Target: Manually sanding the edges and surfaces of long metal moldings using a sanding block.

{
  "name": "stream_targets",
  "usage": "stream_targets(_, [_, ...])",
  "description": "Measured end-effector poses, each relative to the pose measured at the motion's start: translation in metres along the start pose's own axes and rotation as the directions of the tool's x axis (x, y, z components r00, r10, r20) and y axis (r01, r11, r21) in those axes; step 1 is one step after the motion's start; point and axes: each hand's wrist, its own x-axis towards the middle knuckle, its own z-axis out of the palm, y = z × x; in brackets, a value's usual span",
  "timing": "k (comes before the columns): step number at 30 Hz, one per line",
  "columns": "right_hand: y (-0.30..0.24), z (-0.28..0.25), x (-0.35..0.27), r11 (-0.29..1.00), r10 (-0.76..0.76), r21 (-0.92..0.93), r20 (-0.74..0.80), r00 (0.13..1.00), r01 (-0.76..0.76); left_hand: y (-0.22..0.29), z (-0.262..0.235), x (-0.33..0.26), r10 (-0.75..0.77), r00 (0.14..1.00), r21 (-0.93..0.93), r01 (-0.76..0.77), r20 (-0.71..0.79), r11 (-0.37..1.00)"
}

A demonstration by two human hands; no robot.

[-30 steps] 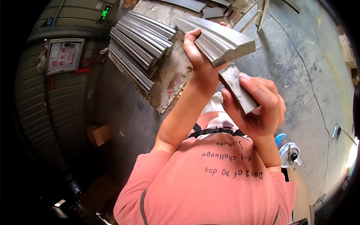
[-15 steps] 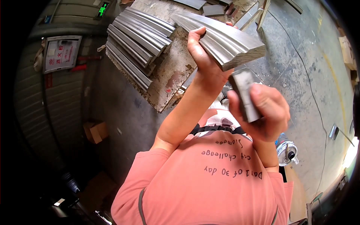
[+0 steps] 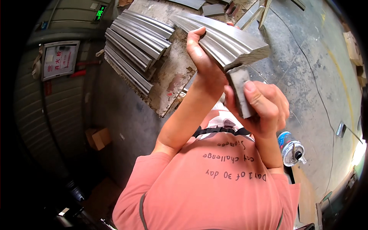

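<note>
While raised over the dusty workbench (image 3: 168, 88), left hand (image 3: 205, 65) clamped round grey profiled moulding (image 3: 226, 38), mid-frame top. Right hand (image 3: 264, 107) closed on small grey block (image 3: 239, 90), touching moulding's end. Stacked mouldings (image 3: 134, 46) on bench, upper left.

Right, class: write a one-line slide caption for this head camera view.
Left hand steadies a grey profiled moulding while the right hand presses a grey block against its end.

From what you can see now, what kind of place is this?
Probably a workshop for wooden trim. The left hand holds a grey moulding strip, the right hand a sanding block. More mouldings lie stacked on a rough workbench, above a stained concrete floor.
</note>
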Motion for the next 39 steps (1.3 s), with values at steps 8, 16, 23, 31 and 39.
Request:
stream_targets(8, [-0.008, -0.005, 0.004, 0.998, 0.038, 0.041, 0.021, 0.999, -0.039, 0.001, -0.001, 0.005, -0.002, 1.0, 0.008, 0.002, -0.005, 1.0])
stream_targets(16, [0.01, -0.005, -0.004, 1.0, -0.007, -0.005, -0.108, 0.994, 0.006, 0.007, -0.005, -0.001, 0.041, 0.998, 0.001, -0.041, 0.047, 0.999])
stream_targets(23, [0.012, 0.001, -0.003, 1.0, 0.003, 0.006, -0.094, 0.996, -0.003, 0.01, 0.003, -0.009, -0.015, 0.996, 0.033, 0.018, -0.093, 0.999])
stream_targets(31, [0.003, 0.003, -0.002, 0.999, 0.003, 0.036, -0.124, 0.992, 0.001, 0.014, -0.012, -0.003, -0.064, 0.998, 0.013, 0.064, 0.017, 0.998])
stream_targets(39, [0.028, -0.003, -0.008, 0.999, 0.011, -0.029, -0.17, 0.985, -0.017, 0.01, -0.01, -0.003, -0.045, 0.996, -0.047, 0.048, 0.077, 0.998])
